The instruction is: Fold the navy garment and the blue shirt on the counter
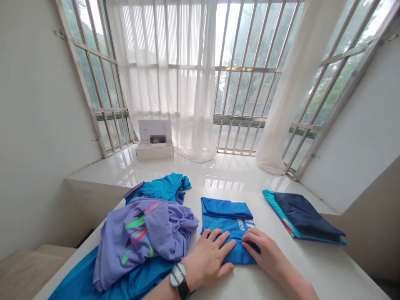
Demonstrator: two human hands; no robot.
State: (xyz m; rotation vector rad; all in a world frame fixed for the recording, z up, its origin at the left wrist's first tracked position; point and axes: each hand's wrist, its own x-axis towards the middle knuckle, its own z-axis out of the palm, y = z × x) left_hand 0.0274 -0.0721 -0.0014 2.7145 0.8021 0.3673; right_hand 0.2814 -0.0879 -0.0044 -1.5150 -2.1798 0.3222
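A blue shirt point(223, 222) with white lettering lies folded into a rough rectangle in front of me, its far end turned over in a band. My left hand point(211, 256), with a watch on its wrist, rests flat on the shirt's near left part, fingers spread. At the right edge, my right hand point(265, 252) has thumb and fingers closed on the shirt's fabric, where a dark bit of cloth shows beneath the fingers. Just left of my left arm sits a crumpled purple shirt point(125, 237) with green and pink marks.
Teal garments point(162, 187) are heaped behind and under the purple shirt. On the right lies a folded stack topped by a navy garment point(306, 212). A white box point(155, 151) with its lid up stands on the window ledge, near sheer curtains point(193, 104) and a barred window.
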